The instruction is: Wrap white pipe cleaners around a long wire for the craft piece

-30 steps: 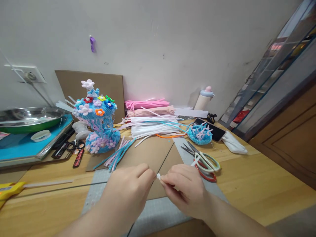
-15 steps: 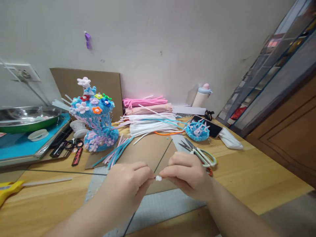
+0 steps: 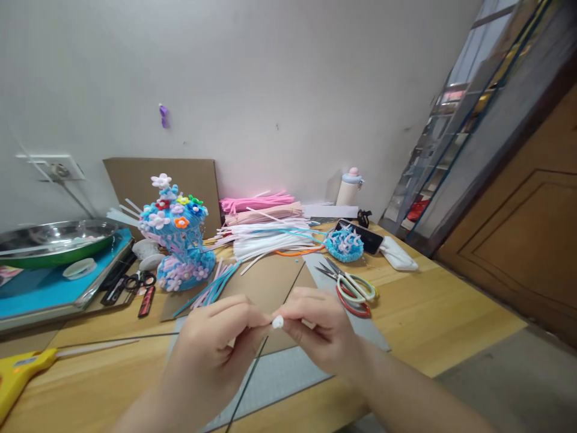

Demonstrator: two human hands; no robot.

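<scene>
- Between the two hands, at the meeting of the fingertips, a small white piece (image 3: pixel 277 322) is held above a cardboard sheet (image 3: pixel 252 279).
- At its 9 o'clock edge, it is pinched by the left hand (image 3: pixel 211 337), thumb and forefinger pressed together.
- At its 3 o'clock edge, it is clamped by the right hand (image 3: pixel 322 328); its rounded face is left showing.
- From the grip, white stems (image 3: pixel 270 243) are piled at 12 o'clock, scissors (image 3: pixel 341 278) are laid at 2, and blue and lilac stems (image 3: pixel 211 288) are bunched at 10.
</scene>
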